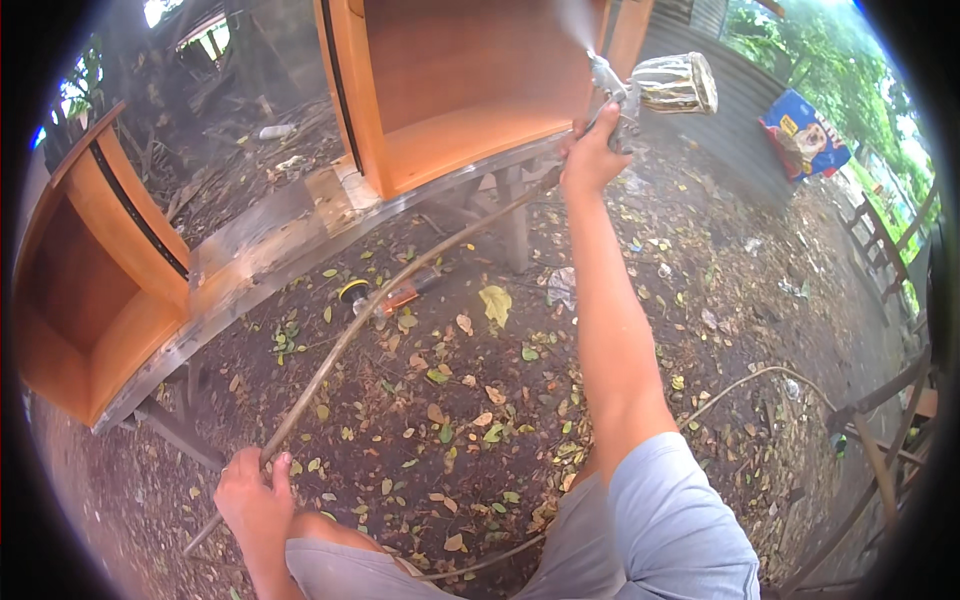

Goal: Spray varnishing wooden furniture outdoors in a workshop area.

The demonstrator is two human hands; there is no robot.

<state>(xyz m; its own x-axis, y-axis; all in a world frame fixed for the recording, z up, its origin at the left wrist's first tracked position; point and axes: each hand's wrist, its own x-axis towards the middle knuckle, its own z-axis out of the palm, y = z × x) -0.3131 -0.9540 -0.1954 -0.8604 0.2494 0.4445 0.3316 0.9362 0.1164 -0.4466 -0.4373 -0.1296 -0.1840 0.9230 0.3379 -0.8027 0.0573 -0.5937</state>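
My right hand (597, 160) is closed around the handle of a spray gun (618, 88), held up at the right end of an orange-brown wooden drawer (470, 80). A pale mist leaves the nozzle toward the drawer's inside. The gun's cup (678, 84), streaked with dried paint, points to the right. From the gun an air hose (400, 275) runs down to the lower left, where my left hand (255, 500) is wrapped round it. A second wooden drawer (110, 280) stands farther left. Both drawers rest on a paint-stained plank (265, 240).
Under the plank, an orange power tool with a yellow disc (355, 291) lies on leaf-strewn ground. Corrugated metal sheeting (705, 130) and a blue printed sack (806, 138) stand at the right. Wooden poles (880, 440) line the right edge. More hose (750, 378) trails there.
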